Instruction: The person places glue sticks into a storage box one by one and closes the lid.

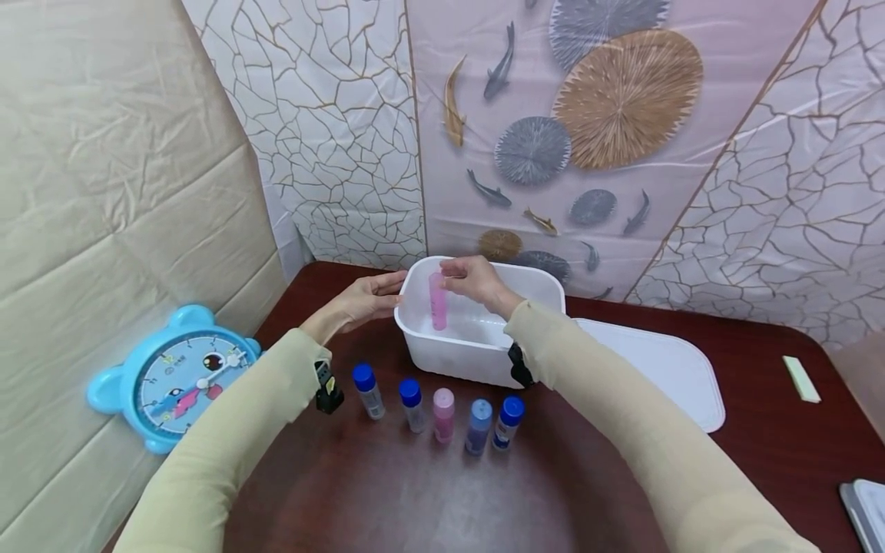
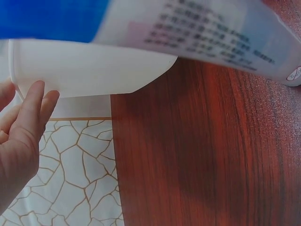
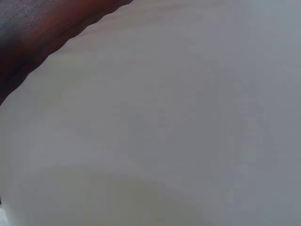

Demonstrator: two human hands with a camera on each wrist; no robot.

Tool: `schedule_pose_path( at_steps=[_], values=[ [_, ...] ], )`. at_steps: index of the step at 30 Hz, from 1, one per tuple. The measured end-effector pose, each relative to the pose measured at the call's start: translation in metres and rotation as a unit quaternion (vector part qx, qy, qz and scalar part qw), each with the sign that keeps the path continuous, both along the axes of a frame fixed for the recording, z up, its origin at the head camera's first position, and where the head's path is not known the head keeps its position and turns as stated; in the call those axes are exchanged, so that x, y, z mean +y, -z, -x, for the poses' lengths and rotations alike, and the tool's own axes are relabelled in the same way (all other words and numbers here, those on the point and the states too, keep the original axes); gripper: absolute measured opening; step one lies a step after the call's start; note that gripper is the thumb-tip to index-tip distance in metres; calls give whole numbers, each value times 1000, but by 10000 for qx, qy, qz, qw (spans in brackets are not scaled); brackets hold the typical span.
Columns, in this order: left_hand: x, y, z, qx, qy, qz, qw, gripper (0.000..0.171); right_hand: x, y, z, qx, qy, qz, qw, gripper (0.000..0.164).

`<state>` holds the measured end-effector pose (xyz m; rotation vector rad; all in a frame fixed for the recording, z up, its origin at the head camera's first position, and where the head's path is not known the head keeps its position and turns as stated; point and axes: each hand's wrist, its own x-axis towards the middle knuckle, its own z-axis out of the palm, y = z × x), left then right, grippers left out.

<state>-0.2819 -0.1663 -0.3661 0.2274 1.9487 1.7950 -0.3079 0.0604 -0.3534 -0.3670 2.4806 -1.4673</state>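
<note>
My right hand [image 1: 473, 280] is over the white plastic box [image 1: 456, 357] and pinches a slim pink bottle [image 1: 439, 307] near its top. The bottle hangs upright inside the box, by its left end. My left hand [image 1: 362, 303] touches the box's left rim with its fingers nearly straight; the left wrist view shows this hand [image 2: 23, 127] against the box wall [image 2: 94, 70]. In front of the box stand two blue-capped bottles [image 1: 368, 392] [image 1: 412, 405], a pink bottle [image 1: 444, 416], a light-blue-capped bottle [image 1: 478, 427] and another blue-capped bottle [image 1: 508, 422]. The right wrist view holds mostly a blurred white surface.
A white lid [image 1: 664, 369] lies flat on the dark red table [image 1: 429, 514], right of the box. Left is a blue animal-shaped clock [image 1: 187, 376]. A pale green strip [image 1: 802, 379] and a white-and-grey object [image 1: 867, 507] lie at the right. Patterned cloth [image 1: 332, 138] hangs behind.
</note>
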Motion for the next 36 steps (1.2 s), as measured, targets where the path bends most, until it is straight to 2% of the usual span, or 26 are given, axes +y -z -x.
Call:
schedule_pose_path(
  at_steps=[3, 7, 10, 13, 18, 23, 29, 33, 36],
  values=[
    [-1, 0, 1, 42, 27, 13, 10000, 61, 9, -11, -6, 104, 17, 164, 9998, 42],
    [-1, -2, 1, 102, 18, 90, 9999, 61, 28, -28, -22, 159, -84, 862, 9961, 40],
    [-2, -1, 1, 119, 10, 145, 9998, 61, 45, -37, -44, 55, -206, 1364, 9904, 39],
    [-2, -1, 2, 115, -21, 146, 9998, 61, 65, -37, -69, 8, -343, 1502, 9881, 40],
    [-4, -2, 2, 101, -40, 96, 9999, 61, 95, -20, -110, 91, -676, 1366, 9883, 39],
    [-4, -3, 1, 98, 3, 71, 9999, 62, 114, 10, -137, -207, -1114, 1451, 9829, 40],
    [-4, -3, 0, 70, -4, 100, 9999, 62, 122, 39, -146, -417, -1787, 1641, 9692, 41],
    [-2, -2, -1, 59, 4, 107, 9999, 62, 122, 47, -149, -439, -2033, 1720, 9629, 42],
    [0, 0, -1, 51, -3, 103, 9999, 61, 122, 49, -151, -440, -2085, 1643, 9631, 41]
  ],
)
